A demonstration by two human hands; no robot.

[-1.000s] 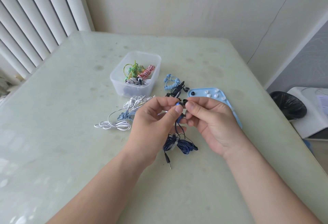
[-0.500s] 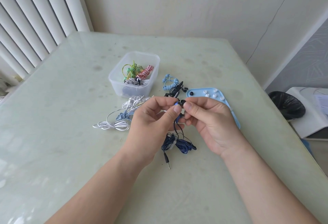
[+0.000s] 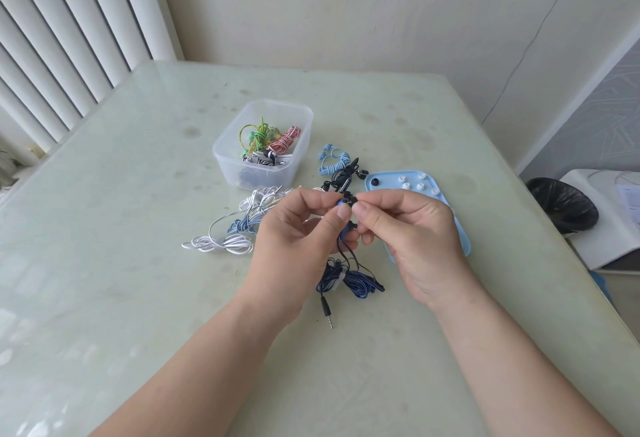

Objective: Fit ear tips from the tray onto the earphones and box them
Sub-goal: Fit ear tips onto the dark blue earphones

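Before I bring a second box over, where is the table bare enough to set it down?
Widest: the table's left side, between the blinds and the white earphones. Also the far strip between the clear box and the wall. Crowded: the middle, from clear box to blue tray, where left hand and right hand hold the dark blue earphones.

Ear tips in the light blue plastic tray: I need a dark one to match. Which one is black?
The small black ear tip in the far-left corner of the light blue plastic tray; the white ear tips all lie to its right.
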